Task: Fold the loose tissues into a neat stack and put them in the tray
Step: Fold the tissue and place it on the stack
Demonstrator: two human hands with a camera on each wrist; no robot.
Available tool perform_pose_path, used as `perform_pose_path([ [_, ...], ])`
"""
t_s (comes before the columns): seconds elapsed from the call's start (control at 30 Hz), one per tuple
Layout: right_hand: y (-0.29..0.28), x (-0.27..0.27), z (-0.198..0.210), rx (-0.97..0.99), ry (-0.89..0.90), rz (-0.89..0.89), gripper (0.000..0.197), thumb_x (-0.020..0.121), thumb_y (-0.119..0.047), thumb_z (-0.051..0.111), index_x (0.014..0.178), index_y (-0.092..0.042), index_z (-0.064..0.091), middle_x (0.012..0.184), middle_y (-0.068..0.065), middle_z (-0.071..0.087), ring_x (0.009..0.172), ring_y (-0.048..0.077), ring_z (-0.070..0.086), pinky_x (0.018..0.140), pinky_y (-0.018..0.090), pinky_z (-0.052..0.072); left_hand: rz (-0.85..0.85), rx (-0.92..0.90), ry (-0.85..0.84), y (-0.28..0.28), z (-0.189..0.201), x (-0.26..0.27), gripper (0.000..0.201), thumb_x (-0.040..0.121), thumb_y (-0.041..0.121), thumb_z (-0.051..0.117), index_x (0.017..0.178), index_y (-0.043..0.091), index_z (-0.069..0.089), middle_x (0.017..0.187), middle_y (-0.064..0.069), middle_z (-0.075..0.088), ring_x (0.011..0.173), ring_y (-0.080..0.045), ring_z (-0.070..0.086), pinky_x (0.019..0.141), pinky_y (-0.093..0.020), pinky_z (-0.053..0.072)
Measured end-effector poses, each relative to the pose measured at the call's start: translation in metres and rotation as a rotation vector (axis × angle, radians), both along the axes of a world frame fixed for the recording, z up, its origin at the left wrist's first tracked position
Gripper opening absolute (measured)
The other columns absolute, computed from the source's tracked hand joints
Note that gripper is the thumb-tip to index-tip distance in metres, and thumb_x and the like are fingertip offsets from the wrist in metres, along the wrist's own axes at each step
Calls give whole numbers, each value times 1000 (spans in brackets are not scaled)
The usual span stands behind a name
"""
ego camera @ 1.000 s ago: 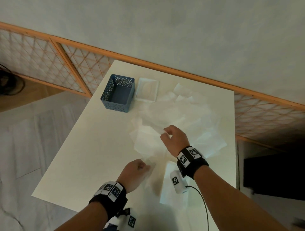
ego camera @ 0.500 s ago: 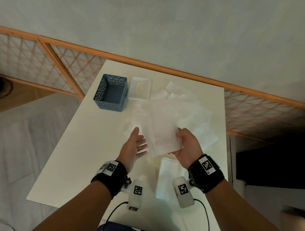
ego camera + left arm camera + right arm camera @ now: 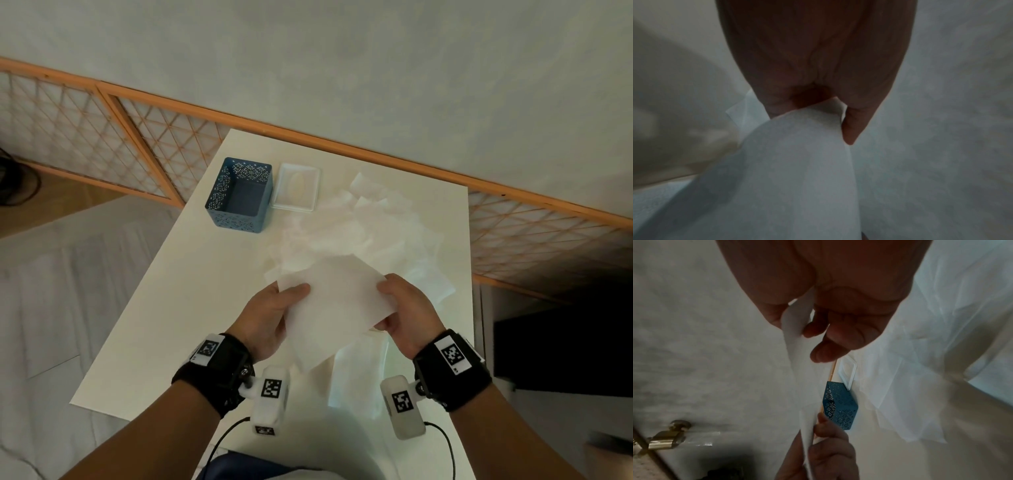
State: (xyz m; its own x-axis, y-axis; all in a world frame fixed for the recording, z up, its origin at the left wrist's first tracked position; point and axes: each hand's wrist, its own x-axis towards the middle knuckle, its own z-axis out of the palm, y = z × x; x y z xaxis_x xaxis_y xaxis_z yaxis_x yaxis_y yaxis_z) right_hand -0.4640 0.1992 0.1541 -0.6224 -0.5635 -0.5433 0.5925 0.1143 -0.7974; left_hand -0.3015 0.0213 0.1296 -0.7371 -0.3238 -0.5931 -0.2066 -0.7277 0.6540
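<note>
A white tissue (image 3: 337, 305) hangs in the air above the white table (image 3: 191, 294), held between both hands. My left hand (image 3: 274, 315) pinches its left edge with thumb on top; the left wrist view shows the tissue (image 3: 797, 162) caught between thumb and fingers. My right hand (image 3: 399, 310) pinches the right edge, and the right wrist view shows the sheet (image 3: 795, 337) edge-on between thumb and fingers. A loose pile of tissues (image 3: 363, 233) lies spread beyond the hands. A white shallow tray (image 3: 297, 186) sits at the far side, next to a blue basket (image 3: 239, 195).
A flat tissue (image 3: 359, 373) lies on the table under my wrists. An orange lattice rail (image 3: 137, 144) and a wall run behind the table. The table's left half is bare surface; floor lies beyond its left edge.
Both hands rose from the table. The right hand lifted a tissue off the pile, and the left hand, open half a second ago, now pinches its left edge.
</note>
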Motion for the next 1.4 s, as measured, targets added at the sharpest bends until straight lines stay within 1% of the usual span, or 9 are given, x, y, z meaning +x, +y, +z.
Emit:
perform_pose_path([
  [0.17, 4, 5, 5, -67, -17, 44, 22, 83, -28, 70, 93, -10, 61, 91, 9, 63, 71, 23, 58, 53, 32, 39, 30, -94, -40, -1, 16, 9, 34, 100, 14, 66, 134, 7, 67, 128, -14, 74, 118, -31, 72, 94, -39, 59],
  [0.27, 3, 9, 7, -100, -82, 49, 49, 84, -35, 73, 122, -4, 67, 108, 11, 65, 92, 26, 61, 69, 38, 48, 48, -98, -16, -1, 27, 11, 35, 99, 15, 68, 133, 7, 67, 127, -14, 74, 117, -32, 72, 92, -38, 60],
  [0.37, -1, 16, 8, -108, -79, 51, 63, 81, -37, 83, 132, -4, 66, 124, 22, 64, 107, 33, 55, 88, 53, 38, 27, -125, -15, 0, 37, 11, 31, 98, 14, 70, 128, 7, 68, 123, -15, 76, 111, -31, 74, 93, -42, 60],
  [0.6, -7, 26, 15, -112, -22, 14, 36, 95, -8, 69, 131, -9, 67, 126, 16, 73, 123, 38, 66, 104, 61, 48, 47, -22, -48, 0, 43, 17, 41, 95, 18, 75, 133, 7, 67, 125, -12, 76, 112, -28, 74, 87, -38, 62],
  [0.73, -5, 28, 17, -133, 6, -57, 36, 93, -7, 70, 129, -10, 68, 124, 14, 74, 113, 33, 69, 92, 53, 52, 88, 31, -34, 4, 42, 25, 36, 97, 9, 69, 133, 3, 65, 125, -13, 76, 110, -27, 75, 83, -35, 64],
  [0.9, -7, 35, 24, -145, -17, 9, 27, 79, -13, 85, 101, -12, 68, 86, 6, 64, 64, 17, 57, 54, 28, 44, 216, 36, 11, 11, 45, 24, 39, 98, 8, 68, 136, 2, 62, 125, -13, 76, 106, -25, 76, 87, -36, 65],
  [1.1, -12, 46, 27, -143, 5, 11, 33, 87, -18, 74, 118, -9, 72, 104, 13, 70, 87, 30, 49, 63, 37, 35, 193, 51, 66, 22, 59, 20, 39, 97, 16, 70, 135, 6, 65, 127, -13, 75, 101, -22, 76, 84, -34, 64],
  [1.27, -8, 42, 38, -160, -15, 26, 49, 71, -20, 78, 118, -5, 73, 110, 19, 65, 101, 34, 50, 83, 49, 28, 151, 164, 86, 2, 57, 30, 65, 94, 61, 60, 132, 8, 65, 125, -10, 71, 108, -26, 67, 96, -43, 54],
  [1.4, -2, 37, 51, -161, -11, 143, 44, 73, -9, 68, 116, -4, 74, 111, 17, 72, 102, 33, 66, 87, 47, 47, 118, 116, 80, -17, 57, 30, 71, 88, 70, 59, 121, 8, 69, 110, -12, 71, 94, -26, 68, 86, -42, 52],
])
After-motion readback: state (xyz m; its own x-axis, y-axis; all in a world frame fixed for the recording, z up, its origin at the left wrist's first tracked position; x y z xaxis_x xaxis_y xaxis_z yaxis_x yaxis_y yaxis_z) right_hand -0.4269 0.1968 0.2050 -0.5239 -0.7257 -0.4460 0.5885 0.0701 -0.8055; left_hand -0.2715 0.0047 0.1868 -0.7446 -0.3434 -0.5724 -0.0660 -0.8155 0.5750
